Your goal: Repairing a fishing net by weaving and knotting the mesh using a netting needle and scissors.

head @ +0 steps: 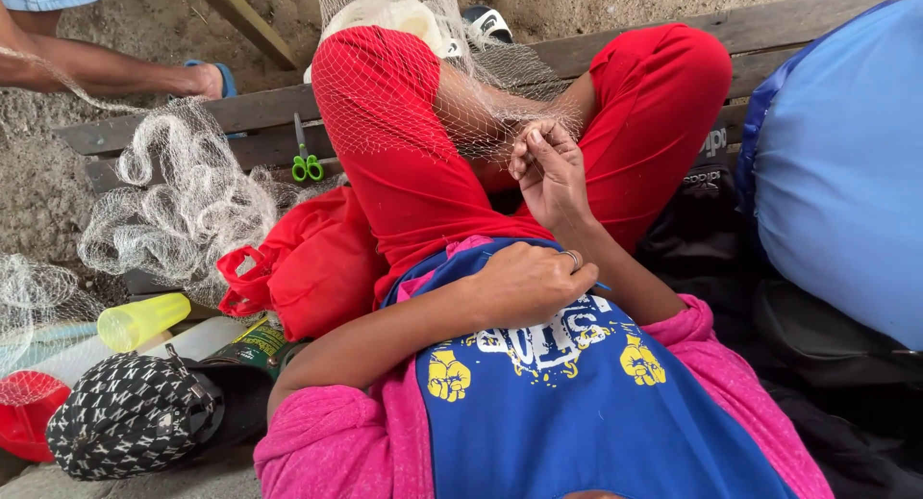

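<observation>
1. The right hand [546,172] is raised between the red-clad knees, its fingertips pinched shut on the fishing net [423,86] just below the mesh draped over the left knee.
2. The left hand [529,286] rests closed against the blue shirt, at 6 o'clock from the right hand; a thin blue tool [600,287] pokes out of its grip at 3 o'clock, and it wears a ring.
3. The net spreads from the knee toward 9 o'clock, bunching in a pale heap [183,206] on the wooden desk [769,28].
4. Green-handled scissors [306,162] lie on the desk between heap and knee.
5. A red bag [308,263] sits at 9 o'clock from the left hand; a yellow cup [142,321] and a patterned black cap [130,414] lie at 8 o'clock.
6. Another person's foot [197,79] rests at 10 o'clock.
</observation>
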